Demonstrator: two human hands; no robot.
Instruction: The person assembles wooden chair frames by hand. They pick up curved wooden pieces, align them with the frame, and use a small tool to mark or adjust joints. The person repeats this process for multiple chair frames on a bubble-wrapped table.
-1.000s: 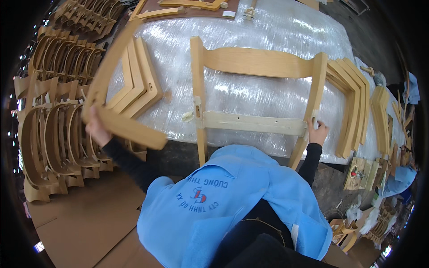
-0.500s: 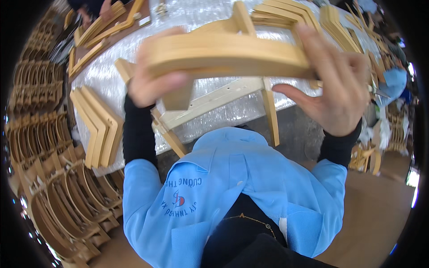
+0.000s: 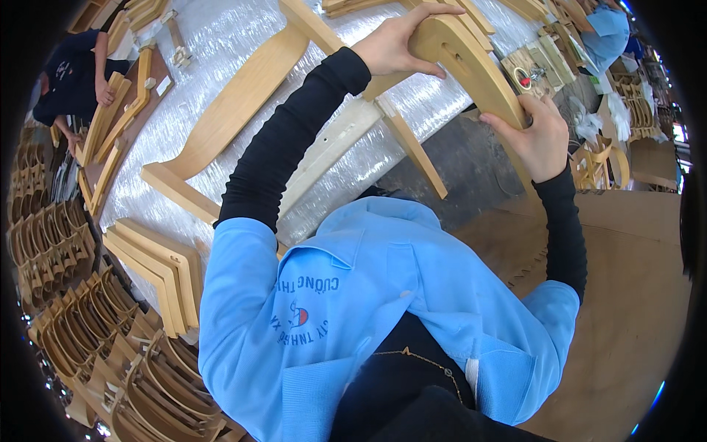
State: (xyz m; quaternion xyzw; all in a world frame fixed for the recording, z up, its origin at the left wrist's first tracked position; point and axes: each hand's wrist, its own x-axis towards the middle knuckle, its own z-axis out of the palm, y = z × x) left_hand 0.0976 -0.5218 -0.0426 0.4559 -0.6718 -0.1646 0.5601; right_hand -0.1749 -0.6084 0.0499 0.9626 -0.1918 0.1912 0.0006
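Two hands are seen closed on a curved wooden piece [image 3: 471,62] held up over a wrapped worktop [image 3: 221,44]; the left hand [image 3: 394,46] is wrapped over the upper end of the curve, fingers spread along its face, while the right hand [image 3: 537,136] is clamped round the lower end, thumb on the near side. The piece is carried clear of the worktop, above the far right part of a chair frame [image 3: 250,125] that lies flat on the plastic sheet; whether the piece touches the frame cannot be told, since the sleeve and the piece itself hide the spot. The frame is shown as partly assembled: a broad curved rail, a cross rail and legs are already joined, and the curved piece is judged not yet fitted, so that the seating of it on the frame appears to be what remains. A stack of angled parts [image 3: 158,269] is laid at the near left edge of the worktop; racks of bent parts [image 3: 110,346] are stood on the floor to the left. A second person [image 3: 74,74] in dark clothing is seen at the far left with other wooden parts in hand; a third person [image 3: 607,26] in blue is seen at the upper right.
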